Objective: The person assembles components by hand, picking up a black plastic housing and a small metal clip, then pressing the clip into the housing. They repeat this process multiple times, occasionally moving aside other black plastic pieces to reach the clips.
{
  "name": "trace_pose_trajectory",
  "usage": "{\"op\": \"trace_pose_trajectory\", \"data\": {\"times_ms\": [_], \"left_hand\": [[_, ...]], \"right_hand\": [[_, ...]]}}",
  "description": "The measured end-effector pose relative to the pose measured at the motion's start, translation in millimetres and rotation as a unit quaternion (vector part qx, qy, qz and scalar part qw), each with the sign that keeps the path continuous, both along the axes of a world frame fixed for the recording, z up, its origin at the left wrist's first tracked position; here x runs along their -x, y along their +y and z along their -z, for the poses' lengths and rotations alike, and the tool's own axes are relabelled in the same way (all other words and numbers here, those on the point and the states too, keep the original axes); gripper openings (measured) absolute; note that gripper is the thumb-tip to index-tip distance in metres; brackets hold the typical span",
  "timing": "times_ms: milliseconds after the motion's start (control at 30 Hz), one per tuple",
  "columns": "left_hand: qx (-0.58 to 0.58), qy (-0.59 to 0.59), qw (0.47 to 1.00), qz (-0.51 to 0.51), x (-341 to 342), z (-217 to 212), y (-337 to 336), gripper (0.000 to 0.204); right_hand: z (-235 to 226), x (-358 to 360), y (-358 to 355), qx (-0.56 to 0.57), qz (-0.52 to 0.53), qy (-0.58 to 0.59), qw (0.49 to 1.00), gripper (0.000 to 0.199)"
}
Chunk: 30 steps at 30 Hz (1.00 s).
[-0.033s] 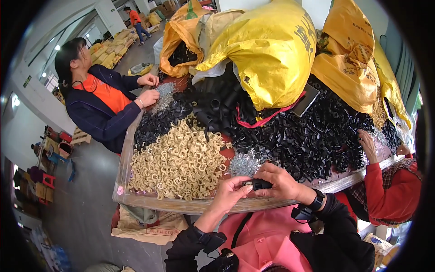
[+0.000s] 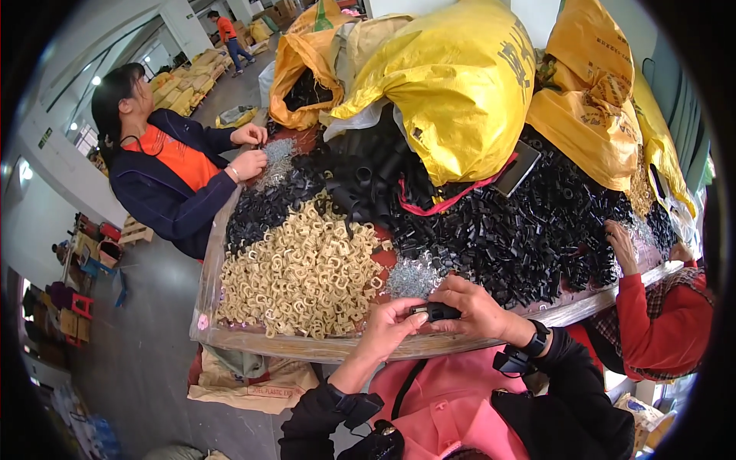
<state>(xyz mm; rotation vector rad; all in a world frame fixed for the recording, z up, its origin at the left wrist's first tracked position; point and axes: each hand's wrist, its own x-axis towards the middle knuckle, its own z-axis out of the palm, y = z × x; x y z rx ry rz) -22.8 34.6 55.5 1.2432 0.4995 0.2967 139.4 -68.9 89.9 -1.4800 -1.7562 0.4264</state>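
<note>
A black part (image 2: 442, 311) was in the grip of the left hand (image 2: 383, 326) and right hand (image 2: 477, 310), one at each end, by the near edge of the counter (image 2: 295, 346); silver bits (image 2: 412, 279), beige clips (image 2: 303, 268) and black pieces (image 2: 521, 257) lay beyond.

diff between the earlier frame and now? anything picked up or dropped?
No clear change: nothing visibly picked up or let go. The left hand and right hand still hold the black part between them at the table edge. The tan pieces, small silver pieces and yellow sack stayed put.
</note>
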Motion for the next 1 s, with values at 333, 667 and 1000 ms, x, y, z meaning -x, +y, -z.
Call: {"op": "trace_pose_trajectory", "data": {"times_ms": [333, 667, 1000], "left_hand": [[-0.068, 0.047, 0.996, 0.015, -6, 0, -8, 0.037], [0.060, -0.015, 0.995, 0.078, -20, -11, -17, 0.066], [0.103, -0.047, 0.988, 0.101, -25, -14, -57, 0.070]], "right_hand": [[14, 7, -7, 0.077, 0.024, 0.090, 0.993, 0.047], [-3, -15, -22, 0.076, -0.223, 0.162, 0.958, 0.074], [15, -12, -61, 0.044, -0.187, 0.285, 0.939, 0.068]]}}
